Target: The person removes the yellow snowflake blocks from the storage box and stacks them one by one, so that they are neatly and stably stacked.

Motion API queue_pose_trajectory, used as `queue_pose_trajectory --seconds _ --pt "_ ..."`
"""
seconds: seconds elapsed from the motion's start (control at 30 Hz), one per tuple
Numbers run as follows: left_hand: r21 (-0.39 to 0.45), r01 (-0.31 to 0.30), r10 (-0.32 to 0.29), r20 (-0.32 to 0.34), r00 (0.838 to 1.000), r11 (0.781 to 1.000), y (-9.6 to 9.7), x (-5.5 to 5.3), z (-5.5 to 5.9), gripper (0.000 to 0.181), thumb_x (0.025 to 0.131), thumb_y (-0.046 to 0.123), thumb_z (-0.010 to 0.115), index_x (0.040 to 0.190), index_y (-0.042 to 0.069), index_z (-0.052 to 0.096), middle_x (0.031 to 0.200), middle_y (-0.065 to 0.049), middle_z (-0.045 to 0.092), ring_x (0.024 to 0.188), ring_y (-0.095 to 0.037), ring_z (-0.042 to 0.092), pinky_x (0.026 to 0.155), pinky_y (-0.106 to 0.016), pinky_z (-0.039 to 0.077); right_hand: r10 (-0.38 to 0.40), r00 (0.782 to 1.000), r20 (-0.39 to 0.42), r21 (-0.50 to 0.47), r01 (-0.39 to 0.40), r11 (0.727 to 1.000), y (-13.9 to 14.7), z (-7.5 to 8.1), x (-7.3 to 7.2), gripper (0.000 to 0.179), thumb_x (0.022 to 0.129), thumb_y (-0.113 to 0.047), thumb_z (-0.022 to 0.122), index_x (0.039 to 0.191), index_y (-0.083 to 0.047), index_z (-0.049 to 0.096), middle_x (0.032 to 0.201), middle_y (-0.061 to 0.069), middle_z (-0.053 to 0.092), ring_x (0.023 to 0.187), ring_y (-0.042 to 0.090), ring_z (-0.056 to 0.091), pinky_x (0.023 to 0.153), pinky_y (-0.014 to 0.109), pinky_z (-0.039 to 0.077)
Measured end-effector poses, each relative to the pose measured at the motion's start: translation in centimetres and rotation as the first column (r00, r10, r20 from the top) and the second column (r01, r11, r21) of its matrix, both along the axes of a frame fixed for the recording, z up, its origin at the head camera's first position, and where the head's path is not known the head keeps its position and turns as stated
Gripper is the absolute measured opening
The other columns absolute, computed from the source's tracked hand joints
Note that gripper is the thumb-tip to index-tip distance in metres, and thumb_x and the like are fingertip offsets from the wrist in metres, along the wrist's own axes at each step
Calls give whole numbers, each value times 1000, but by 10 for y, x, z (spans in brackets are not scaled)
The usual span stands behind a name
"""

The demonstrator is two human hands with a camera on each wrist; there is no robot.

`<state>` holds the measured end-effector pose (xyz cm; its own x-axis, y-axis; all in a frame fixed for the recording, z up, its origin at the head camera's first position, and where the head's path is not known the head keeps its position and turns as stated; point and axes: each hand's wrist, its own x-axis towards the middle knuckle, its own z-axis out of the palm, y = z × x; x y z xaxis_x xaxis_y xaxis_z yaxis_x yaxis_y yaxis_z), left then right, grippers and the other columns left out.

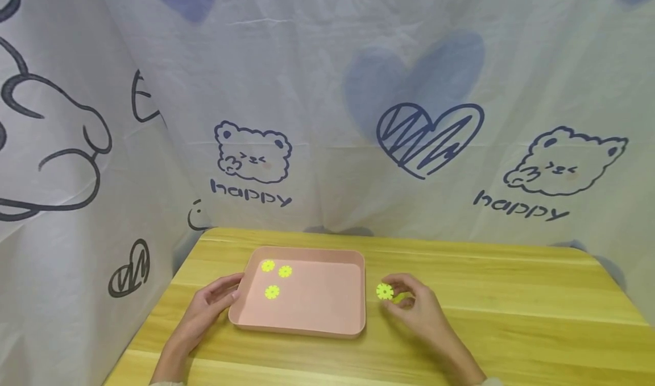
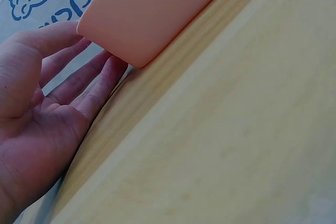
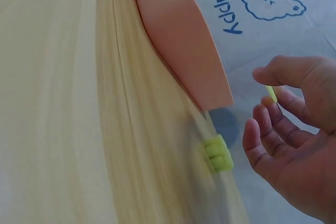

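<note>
My right hand [image 1: 417,312] pinches one yellow snowflake building disc [image 1: 385,291] between thumb and index finger, just right of the pink tray [image 1: 297,330]. In the right wrist view, that disc shows edge-on as a thin yellow sliver [image 3: 271,93]. A clump of yellow-green discs [image 3: 219,153] rests on the table below the hand. The left hand [image 1: 204,309] rests against the tray's left side. Its fingers are loosely extended, with fingertips at the outer wall [image 2: 131,30]. Inside the tray, three yellow discs [image 1: 272,292] lie flat and apart near the left end.
The tray sits on a wood-grain table [image 1: 491,295] with rounded back corners. White cloth [image 1: 327,90] printed with bears, hearts and the word "happy" hangs behind the table and along its left side.
</note>
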<state>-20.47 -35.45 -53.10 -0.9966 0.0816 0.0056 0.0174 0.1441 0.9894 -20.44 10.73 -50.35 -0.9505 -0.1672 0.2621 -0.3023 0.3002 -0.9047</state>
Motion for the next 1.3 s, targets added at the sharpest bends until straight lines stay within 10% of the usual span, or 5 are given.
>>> queue_pose_trajectory --seconds 1.3 --pt "-22 -2 2 -2 1000 1000 -1 -2 -1 50 103 20 65 148 1 51 151 -18 51 124 -3 58 102 -18 48 -76 997 4 132 75 988 32 -23 -18 36 80 -4 87 114 -6 74 97 5 64 87 20 59 68 22 53"
